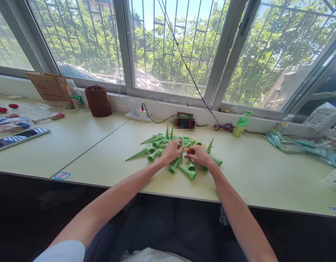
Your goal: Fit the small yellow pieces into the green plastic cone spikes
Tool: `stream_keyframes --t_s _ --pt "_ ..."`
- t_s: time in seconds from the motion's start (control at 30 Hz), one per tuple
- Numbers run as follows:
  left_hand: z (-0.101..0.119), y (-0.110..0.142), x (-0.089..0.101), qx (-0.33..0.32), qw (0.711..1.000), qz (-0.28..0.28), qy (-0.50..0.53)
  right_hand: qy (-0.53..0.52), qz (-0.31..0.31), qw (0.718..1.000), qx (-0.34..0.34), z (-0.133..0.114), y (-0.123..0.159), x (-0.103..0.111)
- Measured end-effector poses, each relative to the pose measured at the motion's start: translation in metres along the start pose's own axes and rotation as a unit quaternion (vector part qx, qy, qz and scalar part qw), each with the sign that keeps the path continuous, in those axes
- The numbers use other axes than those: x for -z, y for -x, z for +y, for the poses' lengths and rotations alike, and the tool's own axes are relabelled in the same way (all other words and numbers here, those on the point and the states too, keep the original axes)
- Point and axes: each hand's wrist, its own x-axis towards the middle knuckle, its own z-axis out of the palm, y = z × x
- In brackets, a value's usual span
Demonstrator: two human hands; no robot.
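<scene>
A pile of green plastic plant-watering spikes (pixel 137 154) lies on the pale table in front of me, most on their sides and a few standing point up. Small yellow pieces (pixel 191 141) are scattered among them. My left hand (pixel 172 151) is closed around one green spike (pixel 181 156) whose tip points down over the pile. Close beside it, my right hand (pixel 198 155) pinches what looks like a small yellow piece (pixel 187 158); its fingertips partly cover it. More spikes lie under and around both hands, partly hidden.
Behind the pile are a power strip (pixel 137 115), a dark device with cables and a green bottle (pixel 241 124). A brown pouch (pixel 98 101), a water bottle (pixel 75 96) and a tablet (pixel 20 139) stand or lie to the left. Plastic packets (pixel 296 141) lie at right.
</scene>
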Motion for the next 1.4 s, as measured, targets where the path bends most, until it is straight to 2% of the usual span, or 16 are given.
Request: stream_keyframes --t_s 0.33,0.47,0.63,1.03,1.23,1.4 --pt "-0.001 -0.001 0.0 -0.013 0.999 -0.042 -0.027 -0.074 0.132 0.988 -0.006 0.005 -0.002 0.004" --pt "0.0 0.0 0.0 -0.028 0.998 -0.055 -0.032 -0.062 0.165 0.984 -0.005 0.008 -0.003 0.003" --pt "0.006 0.002 0.007 -0.031 0.997 -0.044 -0.058 -0.056 0.211 0.976 -0.019 0.01 -0.004 0.003" --pt "0.011 0.003 0.012 -0.039 0.992 -0.066 -0.104 -0.048 0.214 0.975 -0.022 0.008 -0.003 0.003" --pt "0.012 0.004 0.015 -0.069 0.981 -0.138 -0.117 -0.047 0.223 0.973 -0.023 0.009 -0.004 0.003" --pt "0.012 0.005 0.016 -0.1 0.974 -0.154 -0.136 -0.043 0.218 0.975 -0.019 0.011 -0.005 0.001"
